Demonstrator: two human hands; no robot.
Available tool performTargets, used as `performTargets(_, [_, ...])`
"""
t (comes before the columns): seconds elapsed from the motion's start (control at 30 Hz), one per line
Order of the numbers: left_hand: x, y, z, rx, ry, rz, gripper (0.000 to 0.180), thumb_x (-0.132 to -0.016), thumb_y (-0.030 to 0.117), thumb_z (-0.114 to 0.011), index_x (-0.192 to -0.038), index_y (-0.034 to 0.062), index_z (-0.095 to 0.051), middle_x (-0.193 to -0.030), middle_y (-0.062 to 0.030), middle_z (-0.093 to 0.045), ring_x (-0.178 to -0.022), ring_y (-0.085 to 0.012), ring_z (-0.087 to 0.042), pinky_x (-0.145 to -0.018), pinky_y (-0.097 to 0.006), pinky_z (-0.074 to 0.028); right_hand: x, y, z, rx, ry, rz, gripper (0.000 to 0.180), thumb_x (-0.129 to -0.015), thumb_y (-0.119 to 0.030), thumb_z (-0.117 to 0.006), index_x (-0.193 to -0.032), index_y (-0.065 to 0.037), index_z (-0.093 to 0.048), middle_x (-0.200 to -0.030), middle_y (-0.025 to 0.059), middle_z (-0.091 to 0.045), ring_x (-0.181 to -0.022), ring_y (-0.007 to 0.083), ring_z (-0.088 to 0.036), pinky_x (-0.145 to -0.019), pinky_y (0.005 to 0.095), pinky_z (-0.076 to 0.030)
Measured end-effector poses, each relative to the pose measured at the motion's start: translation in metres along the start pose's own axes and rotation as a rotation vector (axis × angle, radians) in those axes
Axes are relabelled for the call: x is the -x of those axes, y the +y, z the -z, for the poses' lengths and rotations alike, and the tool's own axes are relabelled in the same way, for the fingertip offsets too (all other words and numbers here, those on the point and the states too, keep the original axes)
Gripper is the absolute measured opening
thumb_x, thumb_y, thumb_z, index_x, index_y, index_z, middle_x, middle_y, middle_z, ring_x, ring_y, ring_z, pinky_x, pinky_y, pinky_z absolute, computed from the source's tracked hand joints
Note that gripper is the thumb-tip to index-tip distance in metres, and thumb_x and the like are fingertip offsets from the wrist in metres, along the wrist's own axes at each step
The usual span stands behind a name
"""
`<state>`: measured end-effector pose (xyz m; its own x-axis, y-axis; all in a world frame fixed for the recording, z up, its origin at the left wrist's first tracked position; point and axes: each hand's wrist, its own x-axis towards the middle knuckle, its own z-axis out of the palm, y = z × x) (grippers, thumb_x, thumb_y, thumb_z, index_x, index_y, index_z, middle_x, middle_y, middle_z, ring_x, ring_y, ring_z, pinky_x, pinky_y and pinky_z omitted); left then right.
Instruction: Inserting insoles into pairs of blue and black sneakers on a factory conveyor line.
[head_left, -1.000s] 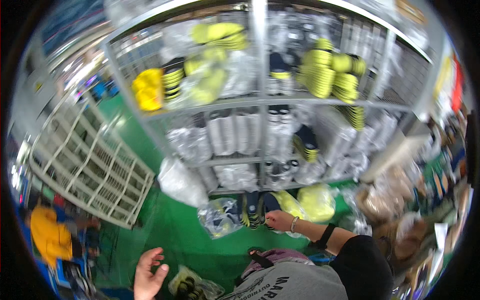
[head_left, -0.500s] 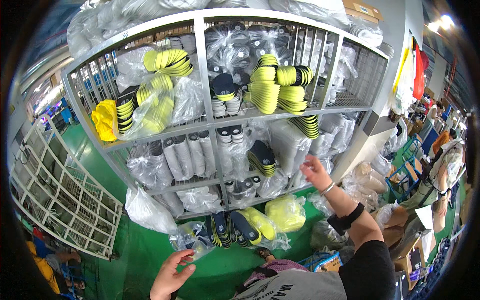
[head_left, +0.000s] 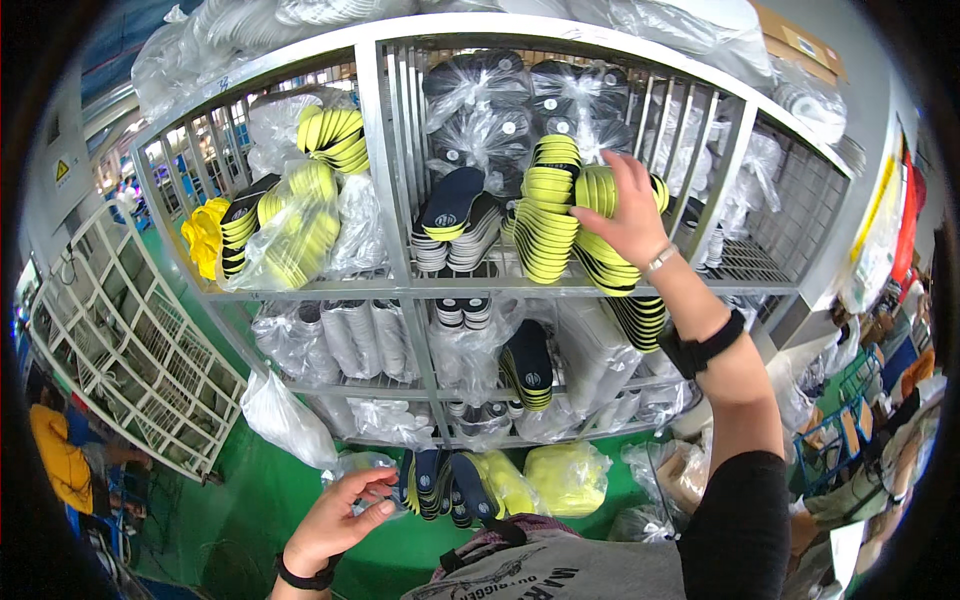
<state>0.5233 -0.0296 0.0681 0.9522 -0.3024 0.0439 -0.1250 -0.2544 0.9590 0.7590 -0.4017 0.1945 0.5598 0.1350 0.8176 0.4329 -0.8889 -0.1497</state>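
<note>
Stacks of yellow-green shoe insoles [head_left: 547, 215] stand on the upper shelf of a metal rack, right of the middle. My right hand [head_left: 632, 220] is raised in front of the right-hand insole stack [head_left: 597, 187], thumb and fingers spread. Whether the fingertips touch this stack I cannot tell; part of it is hidden behind the hand. My left hand [head_left: 338, 515] hangs low at the left, fingers loosely bent and thumb apart, holding nothing. Beyond it, dark insoles [head_left: 428, 480] and a clear plastic bag lie on the floor at the rack's foot.
The metal rack [head_left: 372, 150] spans the view, packed with bagged insoles. A white bag [head_left: 288, 420] leans at its lower left. A wire-mesh cart [head_left: 130, 340] stands left on the green floor. A yellow bagged bundle [head_left: 566, 478] lies below; people and boxes are at the right.
My right hand has risen from the lower shelf level to the upper-shelf insole stacks. The view has shifted closer to the rack. My left hand stays low and loosely open.
</note>
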Motion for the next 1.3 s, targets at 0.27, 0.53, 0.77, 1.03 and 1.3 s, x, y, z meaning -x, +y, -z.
performTargets(0.27, [-0.011, 0.006, -0.026, -0.019, 0.080, 0.054, 0.040, -0.079, 0.013, -0.061, -0.114, 0.0025, -0.047, -0.104, -0.0095, -0.055, -0.092, -0.0172, -0.053, -0.079, -0.028, -0.043, -0.090, 0.002, -0.059, 0.511, -0.549, -0.039, 0.096, -0.053, -0.043, -0.075, -0.131, -0.025, -0.023, -0.133, 0.0140, -0.024, -0.116, 0.0388, -0.035, -0.089, 0.0465, -0.037])
performTargets(0.53, [-0.007, 0.002, -0.016, 0.092, 0.200, 0.122, 0.037, -0.079, 0.011, -0.060, -0.113, -0.0002, -0.048, -0.102, -0.0092, -0.056, -0.088, -0.0152, -0.054, -0.077, -0.027, -0.043, -0.091, 0.021, -0.061, 0.459, -0.424, 0.023, 0.077, -0.054, -0.029, -0.073, -0.121, -0.020, -0.038, -0.120, 0.0171, -0.037, -0.100, 0.0380, -0.047, -0.082, 0.0401, -0.045])
performTargets(0.77, [-0.051, 0.019, -0.019, 0.239, 0.135, 0.003, 0.042, -0.084, 0.019, -0.054, -0.119, -0.0006, -0.041, -0.108, -0.0111, -0.054, -0.094, -0.0162, -0.053, -0.081, -0.028, -0.042, -0.045, -0.018, 0.008, 0.239, 0.182, 0.363, 0.066, -0.054, -0.021, -0.070, -0.115, -0.017, -0.045, -0.113, 0.0200, -0.039, -0.098, 0.0387, -0.043, -0.082, 0.0401, -0.042])
performTargets(1.03, [-0.139, 0.012, -0.062, 1.148, -0.283, -0.434, 0.080, -0.075, 0.055, -0.052, -0.131, 0.0044, -0.025, -0.131, -0.0117, -0.034, -0.119, -0.0222, -0.035, -0.098, -0.038, -0.028, 0.178, -0.072, 0.007, -0.913, -0.024, 0.315, 0.078, -0.053, -0.029, -0.080, -0.115, -0.022, -0.033, -0.121, 0.0165, -0.023, -0.107, 0.0424, -0.036, -0.086, 0.0516, -0.036])
performTargets(1.3, [-0.075, -0.016, -0.050, 1.105, -0.021, -0.257, 0.067, -0.065, 0.020, -0.072, -0.121, 0.0015, -0.040, -0.110, -0.0083, -0.053, -0.100, -0.0193, -0.052, -0.088, -0.032, -0.040, 0.194, -0.134, -0.011, -1.089, -0.250, 0.112, 0.057, -0.068, -0.022, -0.067, -0.112, -0.005, -0.034, -0.115, 0.0151, -0.038, -0.115, 0.0330, -0.035, -0.094, 0.0454, -0.028])
